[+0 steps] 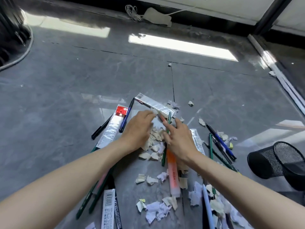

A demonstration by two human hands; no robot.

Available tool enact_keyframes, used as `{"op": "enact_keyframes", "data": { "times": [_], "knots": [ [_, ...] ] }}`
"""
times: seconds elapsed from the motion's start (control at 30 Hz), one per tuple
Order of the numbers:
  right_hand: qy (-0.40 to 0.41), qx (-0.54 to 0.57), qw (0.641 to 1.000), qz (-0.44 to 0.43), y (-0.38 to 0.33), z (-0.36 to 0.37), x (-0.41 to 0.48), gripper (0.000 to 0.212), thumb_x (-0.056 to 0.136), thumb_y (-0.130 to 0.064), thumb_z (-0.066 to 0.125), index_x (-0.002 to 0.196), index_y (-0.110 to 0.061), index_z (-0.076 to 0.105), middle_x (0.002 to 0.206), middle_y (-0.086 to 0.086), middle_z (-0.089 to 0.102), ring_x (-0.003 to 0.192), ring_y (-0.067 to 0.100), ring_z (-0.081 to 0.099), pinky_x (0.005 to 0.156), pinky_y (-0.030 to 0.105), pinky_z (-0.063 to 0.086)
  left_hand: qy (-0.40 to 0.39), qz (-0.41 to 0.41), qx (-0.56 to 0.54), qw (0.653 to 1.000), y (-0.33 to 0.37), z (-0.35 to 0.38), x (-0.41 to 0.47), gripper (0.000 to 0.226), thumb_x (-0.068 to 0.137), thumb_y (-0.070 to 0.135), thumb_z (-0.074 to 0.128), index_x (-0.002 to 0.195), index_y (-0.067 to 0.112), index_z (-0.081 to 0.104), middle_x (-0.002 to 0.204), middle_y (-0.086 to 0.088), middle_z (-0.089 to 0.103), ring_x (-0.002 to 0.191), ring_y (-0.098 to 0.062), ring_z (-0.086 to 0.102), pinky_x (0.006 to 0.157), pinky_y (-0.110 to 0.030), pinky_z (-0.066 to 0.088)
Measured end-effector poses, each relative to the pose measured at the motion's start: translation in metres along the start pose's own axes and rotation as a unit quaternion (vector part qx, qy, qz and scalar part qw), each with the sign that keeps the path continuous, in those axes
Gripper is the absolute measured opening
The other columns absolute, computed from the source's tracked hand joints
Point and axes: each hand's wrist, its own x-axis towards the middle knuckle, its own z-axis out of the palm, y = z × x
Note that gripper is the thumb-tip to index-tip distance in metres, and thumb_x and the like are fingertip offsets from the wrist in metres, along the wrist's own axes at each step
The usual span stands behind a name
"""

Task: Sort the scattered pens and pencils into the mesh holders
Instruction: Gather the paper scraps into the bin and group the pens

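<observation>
Pens and pencils lie scattered on the grey floor among torn paper scraps (155, 139). My left hand (138, 128) reaches forward with straight fingers that touch the scraps beside a red pen (160, 118). My right hand (179, 139) pinches a green pencil (169, 118) between index finger and thumb. An orange highlighter (173, 172) lies just below that hand. A black mesh holder (280, 161) lies on its side at the right. Blue and black pens (221, 142) lie between it and my right hand.
A blue pen (127, 116), a black pen (102, 128) and a red-topped plastic sleeve (113, 126) lie left of my left hand. Green pencils (92, 195) lie under my left forearm. A silver wrapper (155, 103) lies ahead. A cable coil (132, 13) is far back.
</observation>
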Motion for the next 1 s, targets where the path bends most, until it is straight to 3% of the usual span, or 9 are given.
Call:
{"op": "enact_keyframes", "data": {
  "times": [0.1,0.2,0.27,0.4,0.53,0.7,0.77,0.9,1.0],
  "knots": [
    [-0.025,-0.001,1.000,0.004,0.001,-0.001,0.008,0.041,0.098,-0.037,0.040,0.138,-0.030,0.045,0.123,0.005,0.044,0.116,0.025,0.041,0.096,0.037,0.033,-0.059,-0.024,0.003,0.998,0.000,-0.003,0.020,0.038,0.100,0.017,0.037,0.138,0.021,0.042,0.142,0.002,0.042,0.133,-0.020,0.035,0.108,-0.040,0.031],
    [0.012,0.020,0.999,0.025,-0.001,0.002,0.006,0.031,0.095,-0.029,0.047,0.122,-0.022,0.060,0.114,0.005,0.049,0.106,0.024,0.045,0.091,0.035,0.036,-0.030,-0.006,0.014,0.999,0.006,-0.001,0.017,0.021,0.090,0.008,0.041,0.097,0.015,0.060,0.100,-0.003,0.060,0.099,-0.025,0.053,0.084,-0.039,0.042],
    [0.049,0.049,0.996,0.048,-0.001,0.001,0.003,0.019,0.091,-0.026,0.054,0.102,-0.017,0.067,0.100,0.005,0.053,0.095,0.024,0.052,0.084,0.034,0.044,0.022,-0.027,0.022,0.999,0.008,0.000,0.014,0.017,0.085,0.008,0.045,0.090,0.011,0.061,0.088,-0.009,0.061,0.088,-0.028,0.053,0.079,-0.041,0.043],
    [0.030,0.036,0.992,0.114,0.006,-0.005,-0.002,0.023,0.080,-0.032,0.069,0.074,-0.013,0.058,0.080,0.007,0.063,0.076,0.028,0.059,0.064,0.034,0.046,0.038,-0.022,0.084,0.996,0.005,-0.004,0.036,0.033,0.083,0.001,0.052,0.114,0.011,0.055,0.115,-0.008,0.057,0.107,-0.028,0.050,0.084,-0.036,0.039],
    [0.006,0.116,0.980,0.161,0.018,-0.010,-0.002,0.033,0.073,-0.016,0.072,0.087,-0.020,0.043,0.080,0.003,0.058,0.072,0.022,0.056,0.053,0.032,0.036,-0.102,0.002,0.223,0.970,0.004,-0.009,0.060,0.045,0.084,0.003,0.055,0.126,0.011,0.041,0.134,-0.008,0.042,0.128,-0.025,0.036,0.105,-0.042,0.027],
    [-0.029,0.165,0.971,0.171,0.029,-0.007,-0.008,0.027,0.079,-0.021,0.069,0.096,-0.018,0.048,0.084,0.002,0.060,0.079,0.025,0.061,0.065,0.038,0.050,-0.081,0.159,0.354,0.918,0.016,-0.011,0.057,0.025,0.083,0.002,0.045,0.104,0.013,0.050,0.105,-0.006,0.051,0.096,-0.026,0.049,0.083,-0.034,0.034],
    [-0.023,0.119,0.980,0.159,0.037,-0.009,-0.013,0.013,0.080,-0.024,0.066,0.081,-0.016,0.057,0.079,0.004,0.063,0.077,0.026,0.061,0.064,0.034,0.048,-0.066,0.158,0.340,0.925,0.018,-0.009,0.053,0.025,0.081,-0.003,0.042,0.098,0.012,0.051,0.099,-0.007,0.050,0.088,-0.025,0.046,0.074,-0.033,0.032],
    [0.017,0.172,0.971,0.163,0.048,-0.017,-0.018,0.027,0.082,-0.034,0.071,0.069,-0.012,0.063,0.065,0.002,0.064,0.064,0.019,0.060,0.057,0.031,0.044,-0.005,0.066,0.249,0.966,0.027,-0.011,0.042,0.025,0.070,-0.015,0.048,0.081,0.006,0.050,0.084,-0.007,0.037,0.070,-0.021,0.030,0.054,-0.033,0.023],
    [0.043,0.222,0.959,0.171,0.051,-0.024,-0.020,0.029,0.085,-0.031,0.068,0.067,-0.011,0.059,0.061,0.001,0.058,0.059,0.019,0.055,0.059,0.033,0.045,0.030,0.018,0.115,0.993,0.034,-0.017,0.039,0.025,0.079,-0.011,0.045,0.096,0.005,0.056,0.089,-0.007,0.040,0.070,-0.025,0.038,0.051,-0.032,0.029]
  ]
}}
